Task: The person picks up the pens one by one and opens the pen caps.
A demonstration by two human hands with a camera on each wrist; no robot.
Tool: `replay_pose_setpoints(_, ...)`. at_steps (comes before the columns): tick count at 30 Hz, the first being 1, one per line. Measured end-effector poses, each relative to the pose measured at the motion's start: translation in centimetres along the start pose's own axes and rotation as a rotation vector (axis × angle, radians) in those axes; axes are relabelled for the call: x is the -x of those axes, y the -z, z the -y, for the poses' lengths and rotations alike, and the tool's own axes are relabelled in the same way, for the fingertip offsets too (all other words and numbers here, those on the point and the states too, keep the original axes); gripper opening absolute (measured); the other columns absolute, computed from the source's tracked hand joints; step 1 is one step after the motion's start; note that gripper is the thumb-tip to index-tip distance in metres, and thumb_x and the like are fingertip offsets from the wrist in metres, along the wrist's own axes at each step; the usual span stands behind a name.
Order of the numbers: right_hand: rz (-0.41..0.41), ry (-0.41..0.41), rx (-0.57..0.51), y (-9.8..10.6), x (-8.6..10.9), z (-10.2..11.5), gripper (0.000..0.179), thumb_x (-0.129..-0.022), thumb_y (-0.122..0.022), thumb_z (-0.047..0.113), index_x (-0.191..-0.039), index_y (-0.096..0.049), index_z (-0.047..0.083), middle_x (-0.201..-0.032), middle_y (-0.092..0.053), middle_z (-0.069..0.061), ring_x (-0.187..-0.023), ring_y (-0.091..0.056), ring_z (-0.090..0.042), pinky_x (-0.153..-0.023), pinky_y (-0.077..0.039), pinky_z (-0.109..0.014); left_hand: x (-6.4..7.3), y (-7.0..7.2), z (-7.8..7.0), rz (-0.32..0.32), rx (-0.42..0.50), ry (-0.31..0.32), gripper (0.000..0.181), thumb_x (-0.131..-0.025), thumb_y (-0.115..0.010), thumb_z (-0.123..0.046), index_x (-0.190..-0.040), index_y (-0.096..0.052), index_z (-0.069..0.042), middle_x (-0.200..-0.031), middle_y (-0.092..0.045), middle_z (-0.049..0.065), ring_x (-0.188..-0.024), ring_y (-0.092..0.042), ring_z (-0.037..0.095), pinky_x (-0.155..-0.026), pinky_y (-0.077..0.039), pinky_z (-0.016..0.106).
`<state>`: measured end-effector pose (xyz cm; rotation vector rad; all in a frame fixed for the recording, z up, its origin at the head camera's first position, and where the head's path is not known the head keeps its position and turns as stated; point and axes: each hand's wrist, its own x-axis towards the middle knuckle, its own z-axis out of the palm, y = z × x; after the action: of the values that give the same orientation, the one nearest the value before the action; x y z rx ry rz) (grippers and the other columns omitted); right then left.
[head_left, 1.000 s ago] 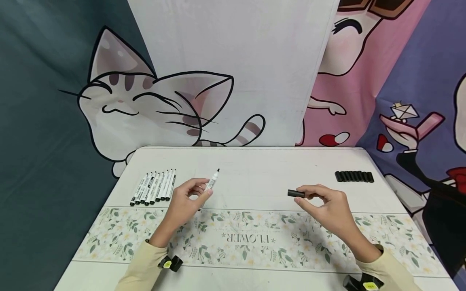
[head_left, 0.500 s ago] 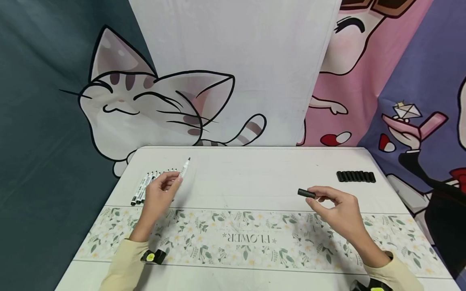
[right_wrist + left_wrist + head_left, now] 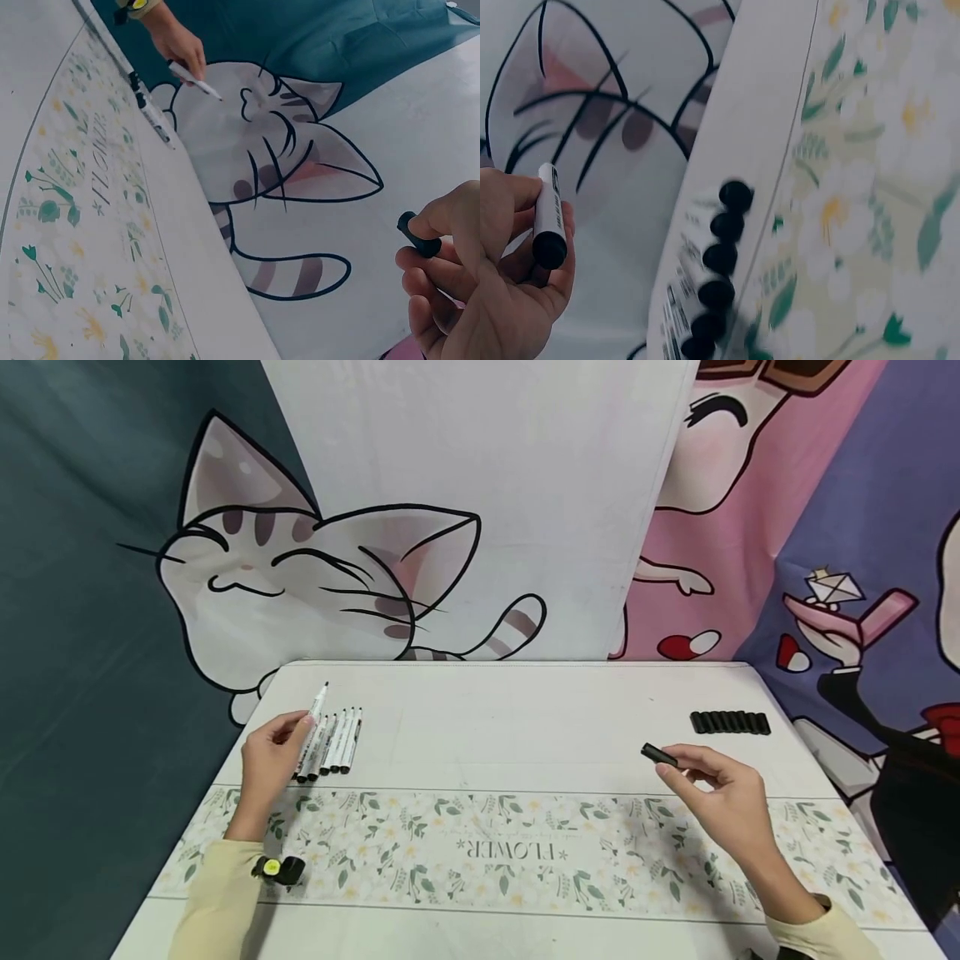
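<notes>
An uncapped white marker [image 3: 318, 700] with a dark tip is pinched in my left hand [image 3: 272, 756], tip pointing up and away. That hand hovers over the left end of a row of white markers [image 3: 341, 743], hiding part of it. In the left wrist view the held marker [image 3: 549, 217] shows its black end towards the camera, apart from the row's black ends [image 3: 720, 259]. My right hand [image 3: 720, 793] pinches a black marker cap [image 3: 660, 755] between thumb and fingers, above the table. The same cap [image 3: 420, 235] shows clearly in the right wrist view.
Several black caps [image 3: 730, 722] lie side by side in a row at the table's back right. A floral band [image 3: 510, 852] crosses the white table [image 3: 495, 727]. Printed cloth hangings [image 3: 480, 510] stand right behind the table's far edge.
My left hand has moved left with the marker, from the table's middle to over the left end of the marker row. My right hand has shifted right with the cap, towards the row of caps.
</notes>
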<state>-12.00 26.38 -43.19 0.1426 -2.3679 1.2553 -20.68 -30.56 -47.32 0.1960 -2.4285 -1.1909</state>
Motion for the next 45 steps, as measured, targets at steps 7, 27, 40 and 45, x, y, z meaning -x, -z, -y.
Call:
replay_pose_setpoints(7,-0.019,-0.045,0.012,0.9,0.3,-0.6,0.024,-0.086,-0.081,0.003,-0.110,-0.077,0.004,-0.089,-0.070,0.021,-0.077,-0.063,0.002,-0.066,-0.049,-0.011,-1.2,1.2,2.6,-0.021,-0.059,0.110,0.039,-0.103,-0.061,-0.037,-0.128,-0.072,-0.008,-0.107,-0.070,0.013,-0.078,-0.054,0.000,-0.065,-0.043,0.019)
replay_pose_setpoints(27,-0.091,-0.194,-0.001,2.6,0.5,-1.1,0.029,-0.090,-0.080,0.009,-0.116,-0.073,-0.002,-0.085,-0.071,0.023,-0.072,-0.067,0.000,-0.063,-0.051,-0.012,-2.0,2.1,8.2,0.011,-0.145,0.405,0.049,-0.102,-0.058,-0.044,-0.131,-0.067,-0.006,-0.114,-0.065,0.010,-0.082,-0.057,0.015,-0.058,-0.044,0.025)
replay_pose_setpoints(40,-0.159,-0.286,-0.024,3.5,0.2,-2.3,0.030,-0.089,-0.080,0.009,-0.117,-0.073,0.000,-0.081,-0.073,0.022,-0.074,-0.067,0.002,-0.065,-0.050,-0.010,-1.8,2.4,9.5,0.041,-0.151,0.401,0.055,-0.097,-0.065,-0.048,-0.130,-0.068,-0.004,-0.121,-0.069,0.018,-0.074,-0.055,0.000,-0.057,-0.046,0.017)
replay_pose_setpoints(45,-0.161,-0.308,-0.019,3.8,0.0,-2.8,0.031,-0.089,-0.081,0.011,-0.118,-0.074,0.002,-0.081,-0.073,0.022,-0.073,-0.067,0.002,-0.063,-0.050,-0.010,-1.8,2.6,9.7,0.075,-0.153,0.381,0.061,-0.095,-0.066,-0.051,-0.133,-0.066,-0.004,-0.125,-0.069,0.020,-0.076,-0.055,-0.002,-0.062,-0.048,0.019)
